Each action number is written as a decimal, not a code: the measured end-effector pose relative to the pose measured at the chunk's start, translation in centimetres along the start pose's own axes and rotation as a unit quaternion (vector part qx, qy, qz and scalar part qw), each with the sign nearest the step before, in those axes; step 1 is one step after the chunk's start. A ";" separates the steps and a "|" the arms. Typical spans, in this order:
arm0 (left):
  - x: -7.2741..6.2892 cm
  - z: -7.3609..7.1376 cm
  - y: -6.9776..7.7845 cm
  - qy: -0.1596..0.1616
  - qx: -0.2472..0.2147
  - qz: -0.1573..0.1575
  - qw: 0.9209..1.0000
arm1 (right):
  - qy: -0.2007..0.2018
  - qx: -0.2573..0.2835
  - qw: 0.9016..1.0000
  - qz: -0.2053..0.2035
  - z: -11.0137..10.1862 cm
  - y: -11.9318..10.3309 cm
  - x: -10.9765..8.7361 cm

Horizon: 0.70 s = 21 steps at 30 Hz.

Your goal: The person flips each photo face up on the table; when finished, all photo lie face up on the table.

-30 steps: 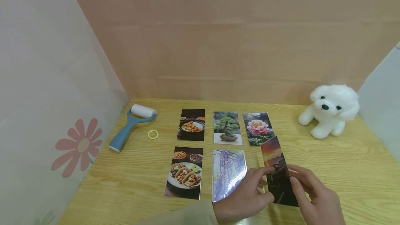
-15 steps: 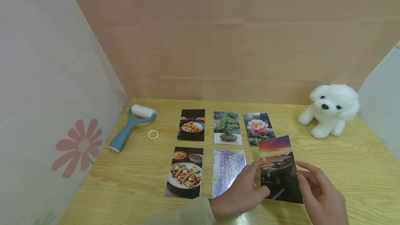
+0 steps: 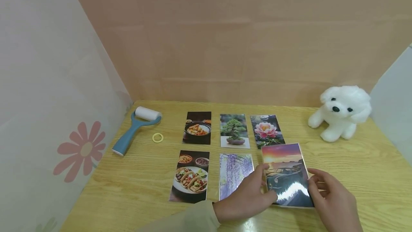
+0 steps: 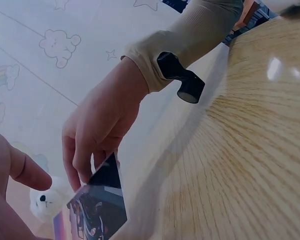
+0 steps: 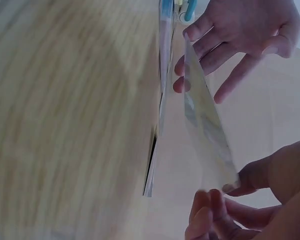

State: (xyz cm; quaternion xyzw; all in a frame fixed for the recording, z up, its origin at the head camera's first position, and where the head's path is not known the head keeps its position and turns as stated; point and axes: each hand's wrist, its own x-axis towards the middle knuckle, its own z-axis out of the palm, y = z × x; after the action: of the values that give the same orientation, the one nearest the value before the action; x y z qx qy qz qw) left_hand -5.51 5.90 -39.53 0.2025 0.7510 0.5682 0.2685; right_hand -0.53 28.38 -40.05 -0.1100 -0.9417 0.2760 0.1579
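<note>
My right hand (image 3: 333, 196) pinches the right edge of a glossy photo card (image 3: 284, 171) between thumb and fingers. The card shows a car at sunset and is held tilted above the table. At its left edge my left hand (image 3: 248, 196) touches it with the fingertips. In the right wrist view, the left hand (image 5: 247, 32) has its fingers fairly straight and its thumb apart from the card. Beneath that hand lies a wisteria card (image 3: 235, 174), partly covered. Just behind the car card is a peony card (image 3: 266, 130), its lower edge close to it.
A bonsai card (image 3: 234, 131), a rice dish card (image 3: 197, 128) and a taco card (image 3: 190, 176) lie on the wooden table (image 3: 128, 189). A blue-handled roller (image 3: 133, 131) and a yellow ring (image 3: 157, 138) are at left. A white plush dog (image 3: 342, 112) sits at right.
The car card has turned from a steep slant to face the head camera more fully, and moved slightly left. Glare now shows on its lower part. Both hands have stayed near its edges.
</note>
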 end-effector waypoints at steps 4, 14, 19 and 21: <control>0.1 0.4 0.0 0.006 0.021 -0.008 1.000 | -0.054 -0.030 0.998 0.018 0.3 0.6 0.6; 0.2 0.9 -0.2 -0.001 0.095 -0.008 0.995 | -0.117 -0.043 0.992 -0.007 0.9 1.4 0.9; 0.3 1.0 -0.3 -0.012 0.123 -0.007 0.992 | -0.162 -0.053 0.985 0.000 0.9 1.7 1.3; 0.4 1.1 -0.3 -0.017 0.121 -0.003 0.993 | -0.178 -0.058 0.982 0.007 1.0 1.7 1.5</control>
State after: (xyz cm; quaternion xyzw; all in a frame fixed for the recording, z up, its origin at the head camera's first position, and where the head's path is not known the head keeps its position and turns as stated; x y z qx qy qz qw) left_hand -5.11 6.85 -40.14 0.2410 0.8101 0.4690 0.2564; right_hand -2.07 29.76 -41.44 -0.0745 -0.9684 0.2370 -0.0207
